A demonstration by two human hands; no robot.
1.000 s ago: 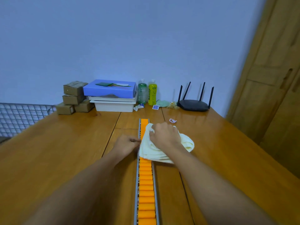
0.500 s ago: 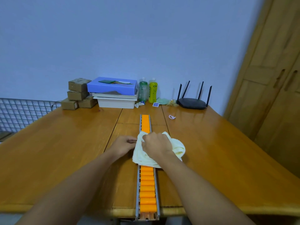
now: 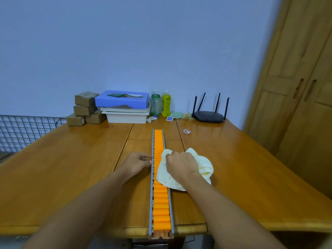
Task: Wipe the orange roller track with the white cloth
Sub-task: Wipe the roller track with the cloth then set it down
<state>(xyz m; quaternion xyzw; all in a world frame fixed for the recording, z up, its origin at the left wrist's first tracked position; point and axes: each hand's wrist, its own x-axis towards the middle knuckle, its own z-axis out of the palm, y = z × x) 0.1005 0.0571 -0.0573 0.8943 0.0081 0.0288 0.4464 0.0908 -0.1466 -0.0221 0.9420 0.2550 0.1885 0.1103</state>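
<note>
Orange roller track (image 3: 160, 203) running up the middle of the frame, from the near edge of the wooden table (image 3: 71, 168) at the bottom toward the centre, framed by grey metal rails. White cloth (image 3: 203, 168) bunched over the track a little below frame centre, spilling onto the table to the right of the rail. Right hand (image 3: 181, 165) pressed down on top of the cloth, fingers curled and clutching a fold of it, forearm entering from lower right. Left hand (image 3: 137, 163) flat-ish on the table just left of the track, fingertips pinched against the left rail; forearm entering from lower left. Rollers bare both above and below the cloth. Along the far edge of the table, mid-left of the frame: stacked brown cardboard boxes (image 3: 84, 108), then a blue box (image 3: 122, 100) on top of white trays (image 3: 126, 116). Right of those, a green bottle (image 3: 155, 105) beside a yellow bottle (image 3: 166, 105), upright and just touching or nearly so. Farther right, a black router (image 3: 209, 115) with four antennas raised. Small pink loop (image 3: 187, 131) lying on the table right of the track's far end. Wire mesh panel (image 3: 21, 132) at the left edge, wooden door (image 3: 296, 105) filling the right side.
</note>
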